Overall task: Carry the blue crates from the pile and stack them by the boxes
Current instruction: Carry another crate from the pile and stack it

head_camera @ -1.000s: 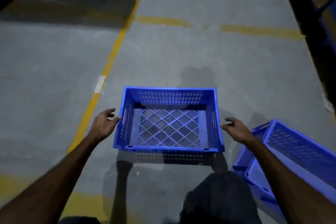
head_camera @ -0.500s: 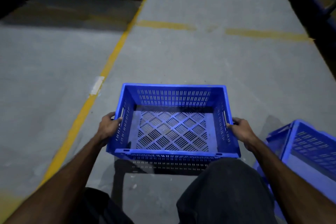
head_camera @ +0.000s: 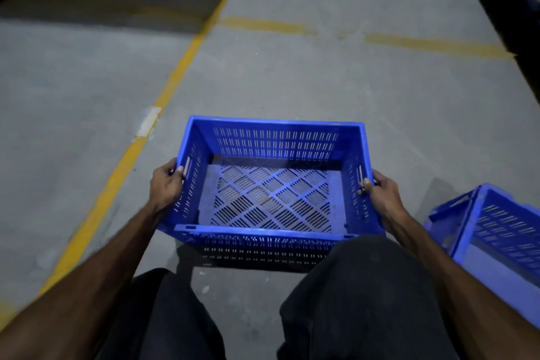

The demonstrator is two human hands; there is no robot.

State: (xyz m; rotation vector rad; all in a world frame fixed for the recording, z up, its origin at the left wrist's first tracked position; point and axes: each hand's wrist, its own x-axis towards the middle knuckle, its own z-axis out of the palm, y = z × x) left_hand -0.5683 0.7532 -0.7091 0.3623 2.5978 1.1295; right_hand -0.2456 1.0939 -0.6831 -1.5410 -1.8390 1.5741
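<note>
Gripping a blue slotted crate [head_camera: 271, 181] by its side handles, left hand [head_camera: 166, 186] and right hand [head_camera: 380, 192] fingers clamped on it, second blue crate [head_camera: 496, 231] on the concrete floor [head_camera: 292, 73] at right.

I see a blue crate [head_camera: 270, 181] of moulded plastic, slightly glossy, with slotted walls and a lattice base. Beneath it, the floor [head_camera: 321, 79] looks like matt, rough grey concrete with worn, patchy yellow painted lines [head_camera: 128, 155].

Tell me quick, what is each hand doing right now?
Left hand: closed on the left handle of the blue crate.
Right hand: closed on its right handle.
</note>
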